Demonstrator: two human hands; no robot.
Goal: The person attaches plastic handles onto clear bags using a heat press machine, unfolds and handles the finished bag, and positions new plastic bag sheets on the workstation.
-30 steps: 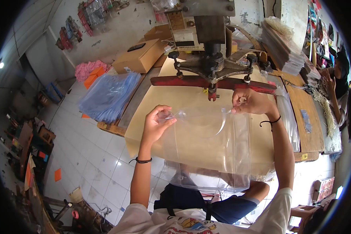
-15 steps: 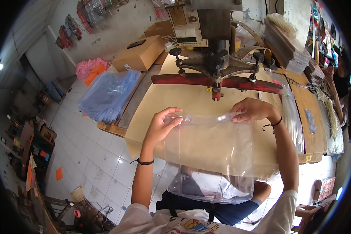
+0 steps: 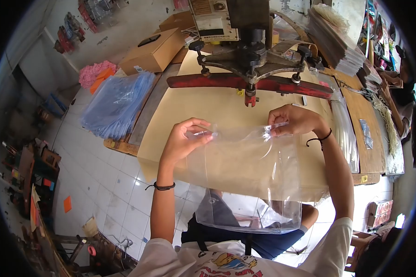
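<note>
A clear plastic bag (image 3: 245, 175) hangs between my hands, its top edge stretched across and its lower part in front of my lap. My left hand (image 3: 186, 138) pinches the bag's upper left corner between thumb and fingers. At the upper right corner, my right hand (image 3: 296, 122) grips the plastic, fingers curled. Beyond the bag stands a machine with a red bar (image 3: 208, 81), raised over tan paper (image 3: 171, 115) that covers the worktable. The bag is below and in front of the bar, apart from it.
A stack of bluish plastic sheets (image 3: 118, 104) lies at the left, beside a cardboard box (image 3: 152, 50) with a phone on it. Clear strips (image 3: 344, 134) and a wooden board (image 3: 363, 124) are at the right. Another person's arm (image 3: 390, 108) shows at the far right.
The bag's top edge, slack with a curved opening at first, is now drawn flatter between my hands. My right hand has shifted its hold at the corner. The view has tilted slightly.
</note>
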